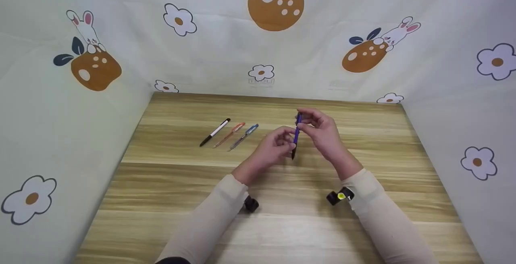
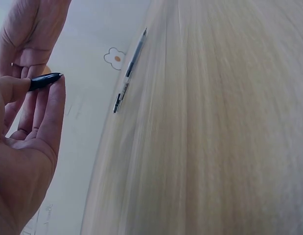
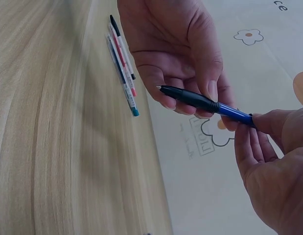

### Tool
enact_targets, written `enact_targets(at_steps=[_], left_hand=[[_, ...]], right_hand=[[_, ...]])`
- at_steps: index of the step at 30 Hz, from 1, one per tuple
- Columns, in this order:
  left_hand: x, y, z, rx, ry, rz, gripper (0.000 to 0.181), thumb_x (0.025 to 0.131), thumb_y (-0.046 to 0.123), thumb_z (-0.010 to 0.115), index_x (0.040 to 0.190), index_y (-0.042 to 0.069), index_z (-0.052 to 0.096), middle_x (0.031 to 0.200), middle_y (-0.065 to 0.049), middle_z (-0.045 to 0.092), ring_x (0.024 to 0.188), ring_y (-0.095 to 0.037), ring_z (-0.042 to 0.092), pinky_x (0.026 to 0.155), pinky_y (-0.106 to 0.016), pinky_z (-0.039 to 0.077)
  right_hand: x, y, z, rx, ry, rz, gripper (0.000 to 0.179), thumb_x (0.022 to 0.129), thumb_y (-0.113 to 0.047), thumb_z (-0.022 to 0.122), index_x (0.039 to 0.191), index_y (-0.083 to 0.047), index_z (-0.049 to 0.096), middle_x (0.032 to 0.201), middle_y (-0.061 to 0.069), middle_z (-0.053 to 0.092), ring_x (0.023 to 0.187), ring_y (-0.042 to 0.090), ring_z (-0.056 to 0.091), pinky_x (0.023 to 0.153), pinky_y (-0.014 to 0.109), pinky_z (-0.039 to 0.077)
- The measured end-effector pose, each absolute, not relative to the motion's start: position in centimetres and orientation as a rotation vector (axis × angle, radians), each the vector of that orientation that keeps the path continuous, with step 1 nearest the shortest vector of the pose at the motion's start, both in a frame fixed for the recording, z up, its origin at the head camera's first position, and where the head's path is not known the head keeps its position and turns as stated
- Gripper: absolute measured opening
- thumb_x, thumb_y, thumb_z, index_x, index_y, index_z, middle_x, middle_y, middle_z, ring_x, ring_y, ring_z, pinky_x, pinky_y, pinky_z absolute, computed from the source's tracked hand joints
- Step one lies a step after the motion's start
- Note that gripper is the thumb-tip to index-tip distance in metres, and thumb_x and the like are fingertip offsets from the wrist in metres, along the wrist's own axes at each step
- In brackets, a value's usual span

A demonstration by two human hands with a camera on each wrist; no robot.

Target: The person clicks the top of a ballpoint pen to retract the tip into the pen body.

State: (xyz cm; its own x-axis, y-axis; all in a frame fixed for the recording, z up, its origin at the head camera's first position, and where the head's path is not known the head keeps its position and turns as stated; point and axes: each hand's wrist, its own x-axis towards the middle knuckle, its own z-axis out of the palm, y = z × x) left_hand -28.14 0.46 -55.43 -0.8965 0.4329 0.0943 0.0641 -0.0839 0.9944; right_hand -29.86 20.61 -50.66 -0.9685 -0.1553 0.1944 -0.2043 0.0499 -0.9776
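Observation:
Both hands hold one blue ballpoint pen (image 1: 297,132) with a black front section above the wooden table. My left hand (image 1: 271,148) pinches the black section between thumb and fingers, close to the writing end. At the other end, my right hand (image 1: 325,137) grips the blue barrel near its top. The right wrist view shows the pen (image 3: 190,97) tilted, its small metal tip out beyond the left fingers. In the left wrist view the black tip end (image 2: 46,80) sticks out past the left thumb, while most of the barrel is hidden.
Left of the hands, three pens lie side by side on the table (image 1: 161,191): a black-and-white pen (image 1: 215,132), a clear pen with orange-red parts (image 1: 229,135) and a clear pen with blue parts (image 1: 243,137). Patterned cloth walls (image 1: 217,54) enclose the back and sides.

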Motion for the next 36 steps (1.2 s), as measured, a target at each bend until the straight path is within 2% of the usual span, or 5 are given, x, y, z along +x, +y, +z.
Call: enact_targets(at_steps=[8, 16, 19, 30, 36], left_hand=[[-28.17, 0.69, -55.39, 0.532, 1.885, 2.107, 0.035, 0.103, -0.007, 0.066, 0.137, 0.000, 0.064, 0.106, -0.004, 0.063, 0.096, -0.016, 0.068, 0.083, -0.038, 0.066], [-28.20, 0.78, -55.22, 0.526, 1.905, 2.128, 0.036, 0.101, -0.009, 0.067, 0.136, 0.000, 0.065, 0.103, -0.003, 0.064, 0.094, -0.017, 0.068, 0.083, -0.037, 0.066], [-28.25, 0.78, -55.24, 0.528, 1.910, 2.127, 0.036, 0.101, -0.009, 0.067, 0.136, 0.000, 0.065, 0.103, -0.004, 0.064, 0.094, -0.016, 0.068, 0.082, -0.037, 0.066], [-28.13, 0.81, -55.38, 0.549, 1.889, 2.118, 0.035, 0.100, -0.010, 0.067, 0.133, 0.000, 0.066, 0.104, -0.010, 0.064, 0.091, -0.017, 0.067, 0.081, -0.038, 0.066], [-28.21, 0.82, -55.27, 0.547, 1.897, 2.106, 0.036, 0.101, -0.009, 0.066, 0.137, -0.001, 0.065, 0.103, -0.004, 0.063, 0.093, -0.017, 0.068, 0.083, -0.038, 0.066]], right_hand=[[-29.85, 20.63, -50.39, 0.395, -2.275, 2.087, 0.039, 0.103, 0.000, 0.076, 0.142, 0.000, 0.071, 0.122, 0.015, 0.075, 0.109, 0.021, 0.070, 0.097, 0.029, 0.058], [-30.00, 20.42, -50.21, 0.382, -2.228, 2.133, 0.040, 0.101, 0.006, 0.075, 0.140, 0.003, 0.072, 0.126, 0.034, 0.069, 0.107, 0.023, 0.070, 0.096, 0.029, 0.059], [-30.06, 20.40, -50.23, 0.384, -2.232, 2.130, 0.039, 0.101, 0.006, 0.075, 0.140, 0.003, 0.072, 0.126, 0.035, 0.068, 0.107, 0.022, 0.070, 0.096, 0.029, 0.059], [-30.00, 20.59, -50.43, 0.386, -2.261, 2.085, 0.036, 0.101, 0.004, 0.077, 0.136, 0.000, 0.076, 0.125, 0.026, 0.074, 0.106, 0.022, 0.071, 0.094, 0.028, 0.059], [-29.83, 20.79, -50.44, 0.448, -2.267, 2.085, 0.055, 0.103, 0.003, 0.074, 0.155, -0.007, 0.062, 0.127, 0.023, 0.069, 0.111, 0.024, 0.069, 0.099, 0.031, 0.059]])
